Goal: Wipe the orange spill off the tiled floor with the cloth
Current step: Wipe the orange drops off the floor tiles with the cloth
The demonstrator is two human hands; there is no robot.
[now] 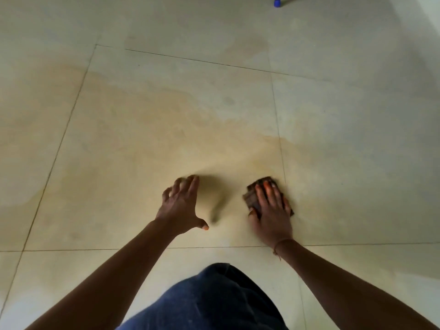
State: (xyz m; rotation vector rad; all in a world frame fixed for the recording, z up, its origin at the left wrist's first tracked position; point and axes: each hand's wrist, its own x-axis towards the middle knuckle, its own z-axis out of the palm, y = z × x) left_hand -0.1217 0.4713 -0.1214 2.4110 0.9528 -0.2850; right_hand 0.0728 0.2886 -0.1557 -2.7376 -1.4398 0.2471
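The right hand (pixel 270 210) presses flat on the cloth (pixel 253 197); the left hand (pixel 182 203), seemingly hovering, spreads empty. Wipe forward through the orange spill (pixel 166 129), pressing evenly across the floor (pixel 357 115).

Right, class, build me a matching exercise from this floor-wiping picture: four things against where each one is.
1 cloth
2 left hand
3 blue object
4 orange spill

a at the top edge of the view
b spread across the tiles
c under the right hand
d open and empty, left of the cloth

Pairs: 1c, 2d, 3a, 4b
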